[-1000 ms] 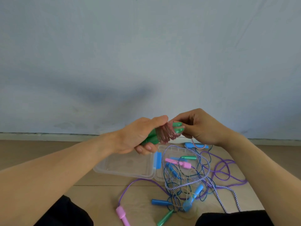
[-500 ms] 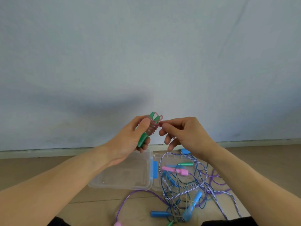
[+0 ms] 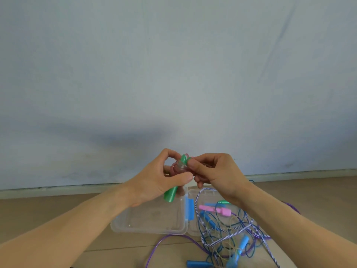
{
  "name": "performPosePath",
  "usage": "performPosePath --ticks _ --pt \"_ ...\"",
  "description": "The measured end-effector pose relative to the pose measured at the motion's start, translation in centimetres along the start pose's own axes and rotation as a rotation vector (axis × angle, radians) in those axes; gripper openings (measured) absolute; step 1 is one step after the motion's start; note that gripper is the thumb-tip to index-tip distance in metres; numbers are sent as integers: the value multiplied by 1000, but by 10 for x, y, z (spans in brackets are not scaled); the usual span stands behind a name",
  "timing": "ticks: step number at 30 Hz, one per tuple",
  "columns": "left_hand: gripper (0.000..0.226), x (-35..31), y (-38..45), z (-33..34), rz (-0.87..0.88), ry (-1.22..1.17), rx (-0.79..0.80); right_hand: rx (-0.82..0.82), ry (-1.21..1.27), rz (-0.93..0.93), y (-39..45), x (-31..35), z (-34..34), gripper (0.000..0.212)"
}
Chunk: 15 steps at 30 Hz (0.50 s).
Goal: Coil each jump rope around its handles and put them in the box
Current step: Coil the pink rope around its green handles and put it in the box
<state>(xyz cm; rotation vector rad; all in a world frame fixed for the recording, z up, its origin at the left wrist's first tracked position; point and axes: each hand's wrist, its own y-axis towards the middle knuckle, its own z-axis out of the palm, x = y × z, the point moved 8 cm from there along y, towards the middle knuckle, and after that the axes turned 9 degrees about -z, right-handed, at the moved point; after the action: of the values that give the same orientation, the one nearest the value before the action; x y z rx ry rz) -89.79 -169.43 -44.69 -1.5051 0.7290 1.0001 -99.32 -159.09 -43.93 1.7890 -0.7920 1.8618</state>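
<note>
Coiled rope seemingly between both hands' fingers

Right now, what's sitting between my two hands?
In the head view, the green handles wrapped in pink rope sit between the left hand and right hand; both hands grip the bundle.

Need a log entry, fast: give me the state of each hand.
Left hand: closed, grip round the green handles of the coiled pink rope.
Right hand: closed, pinching the coil's top end.
</note>
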Motion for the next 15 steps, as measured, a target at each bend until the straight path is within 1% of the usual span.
performPosePath --ticks 3,5,9,12,15 --pt "35 -5 -2 6 72 39 7 -15 -63 -49 0 4 2 13" --pt "27 -8 -3 4 104 83 -19 -13 -93 -55 0 6 3 13" --pt "13 -12 -3 -2 116 18 -100 72 -87 -11 -1 12 8 19" --pt "17 -12 -1 -2 93 -46 -142 101 -80 -27 -5 19 11 20" --pt "26 -16 0 -3 97 -100 -187 79 -70 -125 -12 27 16 19"
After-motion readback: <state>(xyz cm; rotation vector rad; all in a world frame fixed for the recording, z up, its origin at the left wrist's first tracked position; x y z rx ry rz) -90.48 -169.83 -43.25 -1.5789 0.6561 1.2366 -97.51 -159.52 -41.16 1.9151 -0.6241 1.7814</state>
